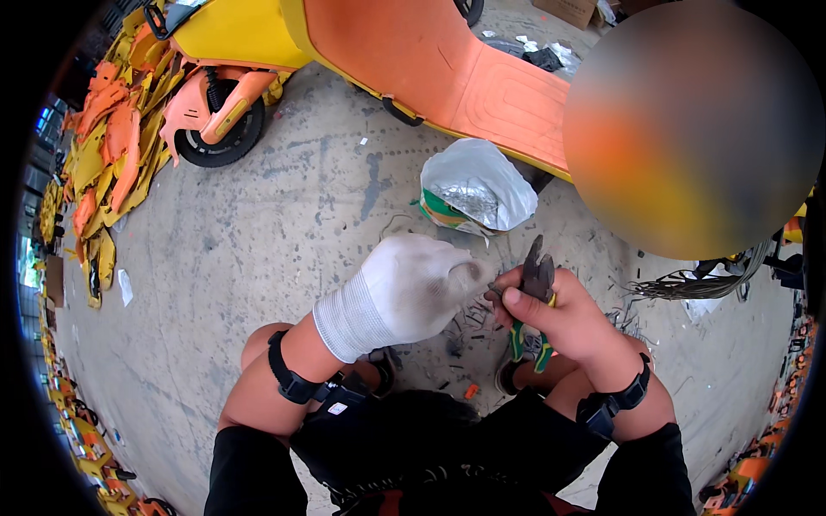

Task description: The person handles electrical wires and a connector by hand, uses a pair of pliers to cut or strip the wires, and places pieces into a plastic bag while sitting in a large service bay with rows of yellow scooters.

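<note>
My left hand [404,292], in a white glove with dirty fingertips, is closed at the middle of the view; whatever it pinches is too small or hidden to name. Just right of it my bare right hand [546,310] grips pliers [539,273] with dark jaws pointing up and green-and-yellow handles hanging below. Its thumb is pressed near a small dark piece beside the left fingertips. Scattered short dark bits [469,335] lie on the floor beneath both hands. An open plastic-lined bag [473,181] with shiny contents stands beyond them.
An orange-and-yellow scooter [379,47] lies across the back. Yellow and orange panels [112,138] are piled at left. A bundle of grey wires [688,284] is at right, below a large blurred patch. The concrete floor [215,241] surrounds my legs.
</note>
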Tool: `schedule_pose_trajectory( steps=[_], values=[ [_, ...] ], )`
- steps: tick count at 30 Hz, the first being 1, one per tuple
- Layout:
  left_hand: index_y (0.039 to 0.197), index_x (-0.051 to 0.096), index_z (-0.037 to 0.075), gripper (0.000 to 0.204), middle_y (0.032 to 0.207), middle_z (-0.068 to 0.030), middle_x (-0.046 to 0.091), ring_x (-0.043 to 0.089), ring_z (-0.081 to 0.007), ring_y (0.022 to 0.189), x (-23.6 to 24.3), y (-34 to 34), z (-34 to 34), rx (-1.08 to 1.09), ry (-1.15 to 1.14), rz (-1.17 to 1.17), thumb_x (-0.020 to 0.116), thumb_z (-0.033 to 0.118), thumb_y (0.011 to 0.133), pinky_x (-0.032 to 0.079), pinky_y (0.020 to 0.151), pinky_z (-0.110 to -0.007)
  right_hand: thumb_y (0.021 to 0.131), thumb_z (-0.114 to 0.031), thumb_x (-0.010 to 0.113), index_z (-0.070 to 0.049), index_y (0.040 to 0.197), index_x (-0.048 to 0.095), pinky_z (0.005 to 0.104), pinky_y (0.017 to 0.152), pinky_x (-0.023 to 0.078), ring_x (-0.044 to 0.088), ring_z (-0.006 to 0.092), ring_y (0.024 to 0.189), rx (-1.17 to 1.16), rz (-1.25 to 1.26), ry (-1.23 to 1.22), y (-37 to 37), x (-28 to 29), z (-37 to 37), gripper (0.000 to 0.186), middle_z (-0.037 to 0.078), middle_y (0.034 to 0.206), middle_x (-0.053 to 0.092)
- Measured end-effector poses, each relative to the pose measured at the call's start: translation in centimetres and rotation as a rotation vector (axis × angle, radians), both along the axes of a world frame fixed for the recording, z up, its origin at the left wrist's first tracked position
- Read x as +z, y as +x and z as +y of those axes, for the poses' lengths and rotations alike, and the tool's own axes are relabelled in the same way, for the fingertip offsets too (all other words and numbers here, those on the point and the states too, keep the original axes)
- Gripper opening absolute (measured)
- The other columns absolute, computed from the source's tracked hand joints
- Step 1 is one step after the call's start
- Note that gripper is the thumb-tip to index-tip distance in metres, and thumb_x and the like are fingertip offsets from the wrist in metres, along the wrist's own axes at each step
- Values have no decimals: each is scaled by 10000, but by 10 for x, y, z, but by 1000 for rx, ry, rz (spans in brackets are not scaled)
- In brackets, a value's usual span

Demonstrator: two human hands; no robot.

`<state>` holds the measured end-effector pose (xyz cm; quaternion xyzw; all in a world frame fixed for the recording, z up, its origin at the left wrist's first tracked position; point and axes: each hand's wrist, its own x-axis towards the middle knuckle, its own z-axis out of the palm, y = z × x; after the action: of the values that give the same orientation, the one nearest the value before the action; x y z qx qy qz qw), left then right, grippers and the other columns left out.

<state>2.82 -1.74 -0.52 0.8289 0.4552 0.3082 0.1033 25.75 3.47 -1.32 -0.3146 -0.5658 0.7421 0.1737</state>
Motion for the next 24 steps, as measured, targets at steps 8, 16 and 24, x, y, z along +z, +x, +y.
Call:
schedule_pose_trajectory(
  steps=[8, 16, 24],
  values=[
    [922, 716, 95, 157, 712, -85, 618, 618, -308, 638, -3, 3, -4, -66, -123, 61, 670, 76, 773, 508, 560, -376, 954, -191, 693, 7, 942, 646, 303, 695, 480, 575, 129, 727, 57, -224, 401, 1, 4, -6, 204, 53, 757, 644],
    [924, 713, 131, 149, 658, -94, 591, 602, -317, 613, 7, 0, -5, -66, -198, 122, 616, 101, 815, 502, 558, -399, 945, -158, 699, 4, 942, 644, 303, 713, 484, 581, 143, 746, 106, -196, 326, 4, 2, -3, 171, 60, 790, 650],
    [936, 712, 138, 142, 615, -106, 542, 571, -332, 580, 11, -1, -10, -84, -239, 65, 590, 91, 880, 485, 535, -416, 932, -187, 717, -1, 958, 653, 306, 740, 495, 633, 164, 792, 134, -197, 365, 8, 6, -6, 198, 94, 836, 679]
  ],
)
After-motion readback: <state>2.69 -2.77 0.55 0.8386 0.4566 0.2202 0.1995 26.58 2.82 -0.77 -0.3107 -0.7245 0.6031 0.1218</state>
